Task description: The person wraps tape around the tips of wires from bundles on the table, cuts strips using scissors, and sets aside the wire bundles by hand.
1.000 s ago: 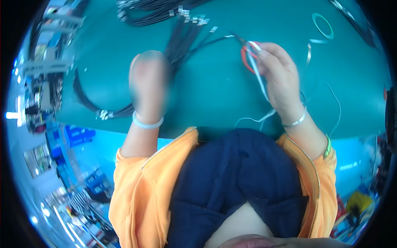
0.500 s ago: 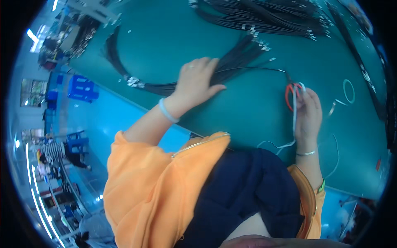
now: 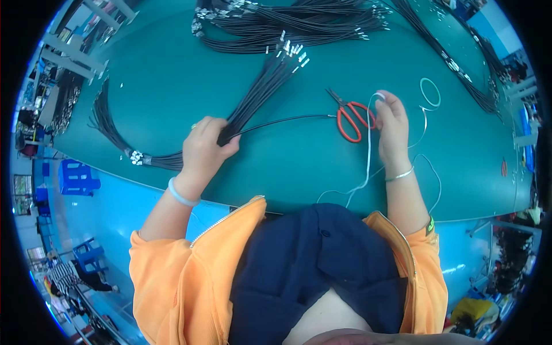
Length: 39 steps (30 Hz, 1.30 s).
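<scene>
My left hand (image 3: 206, 150) is wrapped round a bundle of thin black cables (image 3: 259, 95) near its middle, the white-tagged ends fanned out beyond it. One single cable (image 3: 282, 121) strays from the bundle to the right, its tip by the scissors. My right hand (image 3: 394, 123) pinches a thin white cord (image 3: 368, 144) between thumb and fingertips; the cord hangs down from the fingers in a loop over the table. Red-handled scissors (image 3: 349, 118) lie on the table just left of the right hand, blades slightly apart and pointing away.
The green table (image 3: 287, 167) carries a large pile of black cables (image 3: 293, 26) at the far side and another cable bundle (image 3: 451, 60) at the far right. A pale green ring (image 3: 430, 92) with a strip lies right of my right hand. A blue stool (image 3: 77, 177) stands on the floor left.
The head view has shifted, so the scene sits further left. My right hand now shows apart from the scissors handles, raising the white cord. My left hand still grips the cables.
</scene>
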Each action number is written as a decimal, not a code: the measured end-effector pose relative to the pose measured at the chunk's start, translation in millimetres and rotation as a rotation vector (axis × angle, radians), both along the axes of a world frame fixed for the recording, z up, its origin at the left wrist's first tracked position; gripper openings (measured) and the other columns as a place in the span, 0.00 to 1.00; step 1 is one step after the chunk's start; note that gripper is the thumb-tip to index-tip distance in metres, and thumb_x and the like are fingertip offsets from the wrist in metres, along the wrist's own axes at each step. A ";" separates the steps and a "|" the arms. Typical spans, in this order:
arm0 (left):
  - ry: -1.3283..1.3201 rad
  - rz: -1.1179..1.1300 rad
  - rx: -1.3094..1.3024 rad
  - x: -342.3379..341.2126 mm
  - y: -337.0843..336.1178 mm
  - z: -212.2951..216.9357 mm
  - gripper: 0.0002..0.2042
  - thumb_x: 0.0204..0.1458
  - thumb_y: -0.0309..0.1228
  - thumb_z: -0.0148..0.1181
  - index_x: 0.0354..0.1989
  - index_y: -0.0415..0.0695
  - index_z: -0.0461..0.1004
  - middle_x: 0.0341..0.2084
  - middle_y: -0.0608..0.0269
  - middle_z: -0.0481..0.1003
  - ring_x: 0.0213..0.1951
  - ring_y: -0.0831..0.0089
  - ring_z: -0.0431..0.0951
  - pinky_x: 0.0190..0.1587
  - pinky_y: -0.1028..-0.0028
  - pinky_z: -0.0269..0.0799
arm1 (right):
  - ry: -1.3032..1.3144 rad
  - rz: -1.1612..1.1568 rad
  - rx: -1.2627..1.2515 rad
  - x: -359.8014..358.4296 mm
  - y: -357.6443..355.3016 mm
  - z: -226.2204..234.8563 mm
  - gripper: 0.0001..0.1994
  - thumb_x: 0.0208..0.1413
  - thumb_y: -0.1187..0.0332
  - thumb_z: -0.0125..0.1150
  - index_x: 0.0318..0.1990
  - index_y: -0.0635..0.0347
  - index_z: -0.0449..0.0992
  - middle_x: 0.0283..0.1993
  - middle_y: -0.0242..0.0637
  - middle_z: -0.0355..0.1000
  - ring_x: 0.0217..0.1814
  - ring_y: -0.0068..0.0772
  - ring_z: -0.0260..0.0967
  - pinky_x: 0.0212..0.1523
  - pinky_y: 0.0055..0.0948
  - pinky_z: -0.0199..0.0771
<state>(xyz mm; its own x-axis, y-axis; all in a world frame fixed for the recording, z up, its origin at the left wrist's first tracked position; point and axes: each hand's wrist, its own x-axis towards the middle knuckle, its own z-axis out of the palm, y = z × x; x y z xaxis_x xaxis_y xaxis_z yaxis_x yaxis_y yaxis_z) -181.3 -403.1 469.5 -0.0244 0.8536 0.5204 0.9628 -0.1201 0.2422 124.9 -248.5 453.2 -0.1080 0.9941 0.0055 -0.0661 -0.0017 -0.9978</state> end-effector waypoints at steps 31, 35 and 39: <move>-0.044 0.490 0.000 -248.2 -96.1 -152.2 0.21 0.44 0.33 0.61 0.48 0.38 0.68 0.45 0.48 0.69 0.49 0.53 0.66 0.52 0.62 0.61 | 0.652 1.104 -0.557 -255.9 -163.1 -158.8 0.31 0.51 0.78 0.53 0.61 0.46 0.51 0.64 0.32 0.54 0.63 0.33 0.55 0.55 0.37 0.62; -0.802 0.703 0.095 -313.5 -146.4 -186.3 0.18 0.47 0.29 0.59 0.45 0.33 0.66 0.40 0.50 0.70 0.41 0.62 0.71 0.44 0.68 0.67 | 0.497 0.957 -0.810 -277.9 -155.8 -115.0 0.16 0.53 0.71 0.51 0.50 0.55 0.62 0.57 0.37 0.63 0.56 0.34 0.64 0.50 0.30 0.68; -1.535 0.639 0.155 -293.2 -120.4 -158.4 0.14 0.49 0.28 0.57 0.41 0.34 0.65 0.32 0.55 0.69 0.35 0.68 0.71 0.34 0.73 0.70 | 0.581 0.862 -0.695 -280.6 -139.9 -78.7 0.11 0.55 0.62 0.49 0.40 0.59 0.66 0.44 0.42 0.73 0.44 0.35 0.71 0.45 0.30 0.69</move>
<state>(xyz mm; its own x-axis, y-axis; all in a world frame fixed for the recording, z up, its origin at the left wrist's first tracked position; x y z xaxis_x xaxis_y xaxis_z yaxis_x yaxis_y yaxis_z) -474.5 -523.5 311.1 -0.8588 0.4517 -0.2418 -0.2409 0.0606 0.9687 -155.7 -388.4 374.5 -0.8821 0.4127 -0.2272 -0.2113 -0.7776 -0.5922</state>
